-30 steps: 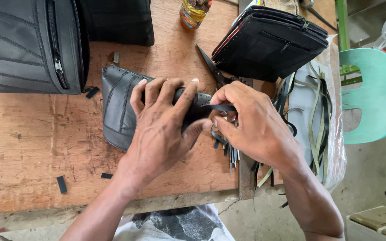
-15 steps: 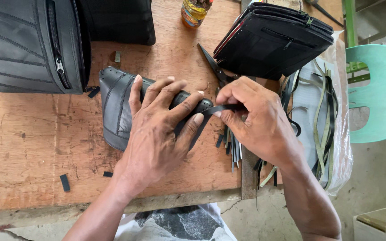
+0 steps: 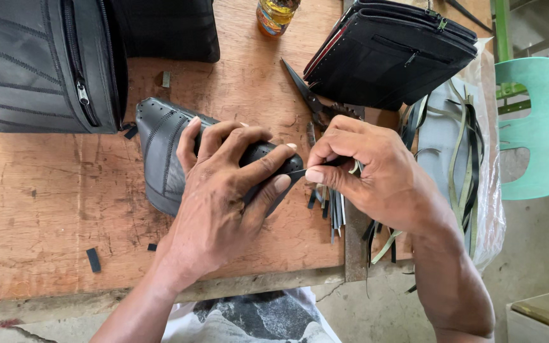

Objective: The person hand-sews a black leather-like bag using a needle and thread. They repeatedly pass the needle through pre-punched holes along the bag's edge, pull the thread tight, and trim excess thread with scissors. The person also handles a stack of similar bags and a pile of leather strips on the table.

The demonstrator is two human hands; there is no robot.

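While the left hand (image 3: 223, 190) lies spread, fingers splayed and pressing down on a black stitched rubber piece (image 3: 160, 152) on the wooden table (image 3: 39, 209), the right hand (image 3: 370, 171) is pinched shut on a thin strip (image 3: 295, 171) at the piece's end. Just below lie loose black strips (image 3: 333, 213). Farther off sit scissors (image 3: 309, 95), a stack of black pouches (image 3: 395, 51), a large black bag (image 3: 39, 57) and a small jar (image 3: 276, 14).

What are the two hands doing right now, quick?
Left hand: spread flat, pressing down the black stitched piece.
Right hand: closed, pinching a thin thread.
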